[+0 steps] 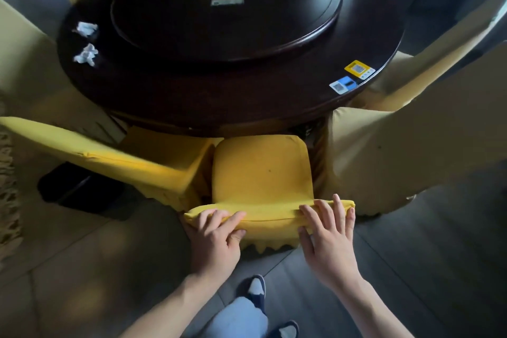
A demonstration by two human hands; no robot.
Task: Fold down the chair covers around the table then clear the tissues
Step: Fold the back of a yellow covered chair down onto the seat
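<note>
A chair with a yellow cover stands pushed under the dark round table, right in front of me. My left hand pinches the cover at the left end of the chair's backrest top, thumb underneath and fingers on top. At the right end, my right hand lies with spread, nearly straight fingers over the backrest edge and its thumb at the cover's near side. Two crumpled white tissues lie on the table's left rim.
More yellow-covered chairs surround the table: one to the left, one to the right. A dark lazy Susan fills the table's middle. Two stickers sit at its right rim. A black bin stands on the floor at left.
</note>
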